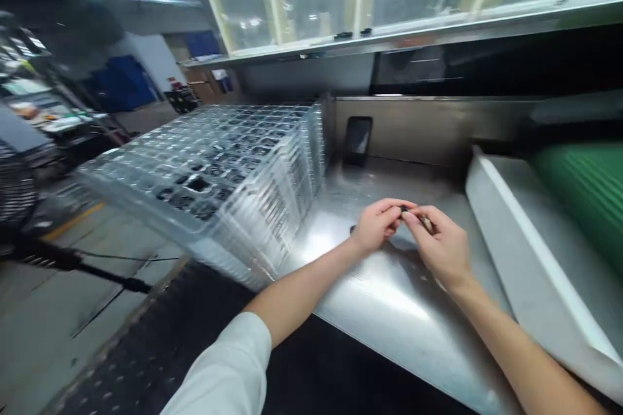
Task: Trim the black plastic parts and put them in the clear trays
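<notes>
Above the shiny metal worktop [370, 298] my two hands meet, fingertips together. Between them is a small black part [403, 209], too small to name. My left hand [379, 224] pinches it from the left, and my right hand [440, 240] closes on it from the right. Something small and pale [428, 225] shows among the right hand's fingers; its kind cannot be made out. Another small dark piece [353, 229] lies on the metal beside my left wrist, partly hidden by it.
On the left stands a tall stack of clear plastic trays [287, 175] with dark pieces in some pockets. A phone-like black object [357, 141] leans at the back. A white rail [535, 259] borders a green conveyor belt [584, 188] on the right. Overhead runs a shelf edge [413, 32].
</notes>
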`<act>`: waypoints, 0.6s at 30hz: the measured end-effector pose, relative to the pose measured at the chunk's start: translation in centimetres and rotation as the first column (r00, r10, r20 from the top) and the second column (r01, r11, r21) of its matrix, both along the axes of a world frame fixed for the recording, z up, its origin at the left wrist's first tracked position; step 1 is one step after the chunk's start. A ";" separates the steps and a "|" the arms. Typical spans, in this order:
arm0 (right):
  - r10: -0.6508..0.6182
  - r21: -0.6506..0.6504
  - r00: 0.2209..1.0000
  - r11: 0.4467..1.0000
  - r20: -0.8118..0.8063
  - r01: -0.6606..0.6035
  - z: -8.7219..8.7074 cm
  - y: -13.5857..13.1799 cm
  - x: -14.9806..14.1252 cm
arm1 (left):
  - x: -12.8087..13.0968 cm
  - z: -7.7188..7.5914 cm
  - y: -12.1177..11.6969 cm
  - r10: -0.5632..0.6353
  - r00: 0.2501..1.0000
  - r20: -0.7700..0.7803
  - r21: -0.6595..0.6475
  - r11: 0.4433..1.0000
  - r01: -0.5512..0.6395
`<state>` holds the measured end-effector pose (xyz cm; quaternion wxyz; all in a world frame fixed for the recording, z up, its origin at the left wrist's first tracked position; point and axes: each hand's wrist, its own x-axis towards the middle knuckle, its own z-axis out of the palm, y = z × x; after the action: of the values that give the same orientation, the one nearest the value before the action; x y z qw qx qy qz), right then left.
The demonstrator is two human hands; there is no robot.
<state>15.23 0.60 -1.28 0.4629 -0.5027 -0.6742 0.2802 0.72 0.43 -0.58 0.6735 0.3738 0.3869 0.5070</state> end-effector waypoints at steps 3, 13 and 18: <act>-0.032 -0.093 0.999 0.995 0.028 0.034 0.3 0.2 0.0 | 0.1 -0.3 0.3 0.035 0.999 -0.030 0.037 0.999 -0.034; -0.108 -0.192 0.993 0.975 0.037 0.113 1.0 0.3 -0.5 | 1.0 -1.3 0.2 0.117 0.990 -0.075 0.097 0.989 -0.109; -0.230 -0.397 0.962 0.904 -0.147 0.155 0.6 1.0 -0.2 | 0.3 -0.5 0.2 0.085 0.996 0.004 -0.100 0.991 -0.084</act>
<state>15.06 1.58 -0.65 0.4437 -0.6185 -0.5061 0.4056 1.07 0.67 -1.07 0.6708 0.3209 0.4243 0.5168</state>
